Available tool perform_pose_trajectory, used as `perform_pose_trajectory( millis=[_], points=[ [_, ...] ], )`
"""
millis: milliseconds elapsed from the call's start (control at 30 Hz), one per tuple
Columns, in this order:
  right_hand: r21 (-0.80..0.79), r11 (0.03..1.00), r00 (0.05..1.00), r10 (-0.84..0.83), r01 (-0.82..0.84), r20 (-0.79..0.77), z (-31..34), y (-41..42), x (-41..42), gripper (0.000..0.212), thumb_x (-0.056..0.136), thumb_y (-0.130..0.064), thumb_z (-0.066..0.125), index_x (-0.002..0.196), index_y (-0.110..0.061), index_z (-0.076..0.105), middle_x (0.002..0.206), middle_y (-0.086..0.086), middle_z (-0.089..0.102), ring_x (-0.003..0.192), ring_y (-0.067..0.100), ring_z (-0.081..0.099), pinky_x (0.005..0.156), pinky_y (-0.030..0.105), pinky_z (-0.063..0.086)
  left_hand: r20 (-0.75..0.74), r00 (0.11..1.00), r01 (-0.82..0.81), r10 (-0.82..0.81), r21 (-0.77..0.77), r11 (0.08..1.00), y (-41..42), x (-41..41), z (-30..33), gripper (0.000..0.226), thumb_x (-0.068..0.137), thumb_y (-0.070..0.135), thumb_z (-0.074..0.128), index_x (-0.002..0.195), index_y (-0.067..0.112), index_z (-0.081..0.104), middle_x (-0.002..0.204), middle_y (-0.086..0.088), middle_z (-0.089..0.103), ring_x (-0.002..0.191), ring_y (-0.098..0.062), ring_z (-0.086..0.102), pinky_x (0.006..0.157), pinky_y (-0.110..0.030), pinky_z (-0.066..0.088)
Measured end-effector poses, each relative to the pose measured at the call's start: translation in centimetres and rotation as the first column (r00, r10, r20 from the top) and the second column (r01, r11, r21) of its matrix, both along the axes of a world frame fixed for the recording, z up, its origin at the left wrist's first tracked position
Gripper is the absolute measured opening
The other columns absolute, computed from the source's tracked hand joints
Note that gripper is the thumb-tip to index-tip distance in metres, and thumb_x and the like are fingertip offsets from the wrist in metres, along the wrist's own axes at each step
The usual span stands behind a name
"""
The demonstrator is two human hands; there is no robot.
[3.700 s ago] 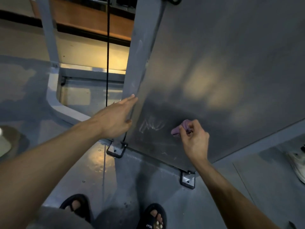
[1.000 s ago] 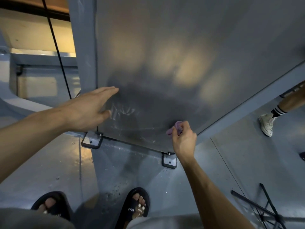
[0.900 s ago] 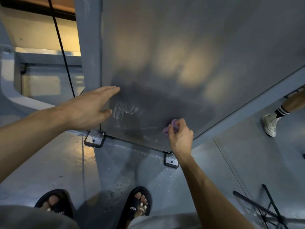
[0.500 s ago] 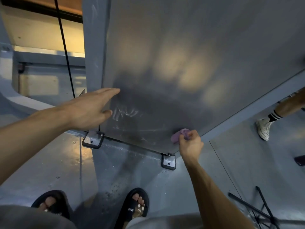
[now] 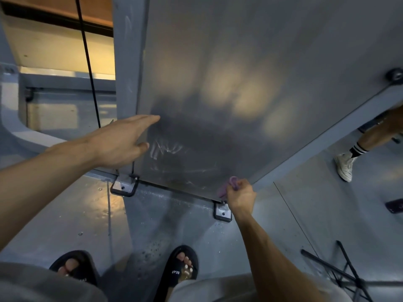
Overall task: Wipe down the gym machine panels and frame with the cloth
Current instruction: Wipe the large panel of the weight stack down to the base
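- While the right hand (image 5: 239, 196) works low on the machine, I can see it bunched around the purple cloth (image 5: 227, 188), fingers curled tight so only a wad pokes out past the knuckles.
- That wad is pressed against the bottom corner of the grey panel (image 5: 239, 62), just above the floor bracket (image 5: 222, 212) — a small bundle seems the way to get firm pressure into an edge.
- My left hand (image 5: 122, 142) is flat, fingers straight, holding nothing; it rests where the panel meets the upright frame post (image 5: 128, 62), probably bracing me as I lean down.
- Pale scratchy smears (image 5: 165, 149) sit on the panel just beside the left thumb, so I judge that patch not yet clean.
- Both sandalled feet (image 5: 181, 267) stand close to the base, keeping me within reach.
- Another person's leg and white shoe (image 5: 345, 166) are off to the right, well apart.
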State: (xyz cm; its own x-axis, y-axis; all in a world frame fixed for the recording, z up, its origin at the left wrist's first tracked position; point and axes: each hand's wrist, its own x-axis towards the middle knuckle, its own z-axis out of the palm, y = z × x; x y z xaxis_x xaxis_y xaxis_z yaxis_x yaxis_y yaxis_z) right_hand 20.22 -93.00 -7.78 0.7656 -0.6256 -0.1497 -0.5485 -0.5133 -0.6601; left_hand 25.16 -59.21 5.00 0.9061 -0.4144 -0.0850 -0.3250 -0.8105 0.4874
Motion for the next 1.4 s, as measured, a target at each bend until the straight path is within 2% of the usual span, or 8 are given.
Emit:
perform_pose_trajectory(
  millis=[267,433,600,733,1000,1133,1233,1400],
  points=[
    [0.406,0.875,0.964,-0.255,0.264,-0.077,-3.3,-0.3,-3.5,0.010,0.094,-0.008,0.068,0.088,-0.013,0.063,0.094,0.018,0.073,0.082,0.035,0.074,0.069,0.047,0.065,0.085,0.981,0.170,-0.172,0.031,0.985,-4.5,-0.7,0.5,0.068,0.104,0.014,0.052,0.164,0.023,0.022,0.170,0.004,0.022,0.154,-0.016,0.026,0.111,-0.014,0.016],
    [0.544,0.802,0.961,-0.274,0.246,-0.030,-6.1,-0.3,-4.5,0.020,0.090,-0.004,0.068,0.074,-0.015,0.062,0.078,0.014,0.070,0.077,0.036,0.072,0.074,0.056,0.063,0.107,0.957,0.256,-0.271,0.137,0.957,-8.7,-2.8,0.6,0.068,0.102,0.014,0.050,0.163,0.024,0.022,0.171,0.006,0.020,0.155,-0.013,0.023,0.123,-0.024,0.019],
    [0.739,0.628,0.950,-0.310,0.243,-0.048,-7.9,-0.5,-5.7,0.029,0.097,-0.001,0.058,0.069,-0.004,0.065,0.060,0.013,0.070,0.060,0.030,0.066,0.056,0.038,0.055,0.147,0.910,0.343,-0.387,0.254,0.904,-11.6,-6.1,3.2,0.063,0.106,0.018,0.044,0.164,0.027,0.019,0.170,0.016,0.011,0.157,-0.003,0.008,0.128,-0.029,0.014],
    [0.769,0.529,0.915,-0.362,0.360,-0.179,-11.5,0.4,-5.6,0.020,0.090,-0.002,0.059,0.105,0.003,0.071,0.081,0.022,0.076,0.068,0.031,0.071,0.052,0.037,0.055,0.221,0.894,0.310,-0.390,0.324,0.894,-12.4,-5.3,2.3,0.065,0.103,0.012,0.048,0.163,0.022,0.024,0.170,0.011,0.013,0.158,-0.007,0.006,0.129,-0.036,0.015],
    [0.858,0.265,0.809,-0.532,0.439,-0.250,-17.1,2.4,-2.2,0.005,0.091,-0.004,0.064,0.095,-0.006,0.067,0.079,0.014,0.072,0.067,0.023,0.062,0.068,0.037,0.051,0.254,0.790,0.357,-0.558,0.550,0.755,-13.9,-2.6,-3.3,0.086,0.083,0.002,0.065,0.160,0.014,0.030,0.172,-0.004,0.013,0.160,-0.021,0.005,0.127,-0.050,0.021],
    [0.926,0.071,0.759,-0.598,0.370,-0.258,-18.3,2.8,0.0,0.025,0.095,0.008,0.054,0.087,-0.015,0.056,0.088,0.016,0.064,0.075,0.024,0.061,0.076,0.038,0.052,0.271,0.755,0.383,-0.598,0.559,0.736,-15.0,-1.6,-4.0,0.087,0.080,0.004,0.069,0.159,0.011,0.032,0.172,-0.008,0.013,0.160,-0.024,0.004,0.123,-0.051,0.013],
    [0.921,0.072,0.759,-0.593,0.383,-0.269,-18.7,2.9,1.4,0.019,0.098,-0.001,0.058,0.091,-0.019,0.059,0.113,0.020,0.070,0.101,0.032,0.068,0.101,0.045,0.054,0.296,0.754,0.363,-0.587,0.557,0.747,-16.0,-1.2,-4.1,0.087,0.079,0.004,0.069,0.158,0.009,0.033,0.173,-0.009,0.011,0.160,-0.026,0.003,0.123,-0.052,0.010],
    [0.920,0.046,0.720,-0.638,0.389,-0.272,-19.8,2.0,3.2,0.027,0.102,0.000,0.053,0.127,0.008,0.054,0.132,0.030,0.060,0.116,0.042,0.064,0.084,0.031,0.058,0.325,0.751,0.355,-0.575,0.537,0.766,-16.4,-0.6,-4.3,0.078,0.081,0.009,0.052,0.157,0.005,0.036,0.172,-0.009,0.013,0.160,-0.027,0.005,0.124,-0.052,0.010]
  ],
)
